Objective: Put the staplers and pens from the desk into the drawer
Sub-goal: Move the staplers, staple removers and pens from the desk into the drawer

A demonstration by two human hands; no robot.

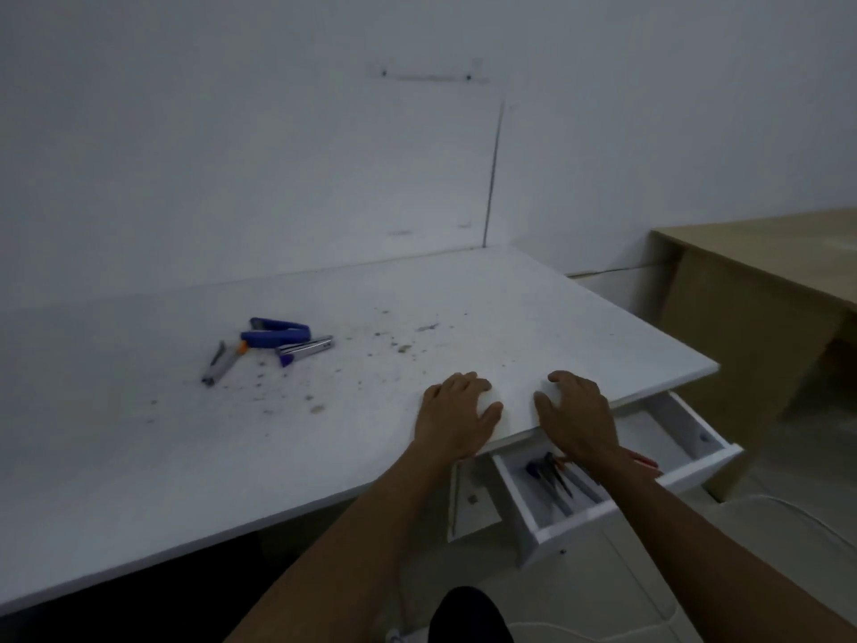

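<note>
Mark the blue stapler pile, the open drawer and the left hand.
blue stapler pile (pixel 278 337): head view, on the blue body of the front stapler.
open drawer (pixel 579 516): head view, on its white front wall.
left hand (pixel 457 413): head view, on the back of the hand.

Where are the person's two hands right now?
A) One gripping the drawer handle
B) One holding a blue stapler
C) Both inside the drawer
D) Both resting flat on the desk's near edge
D: the left hand and right hand lie empty on the desk edge, above the open drawer, far from the staplers.
</note>
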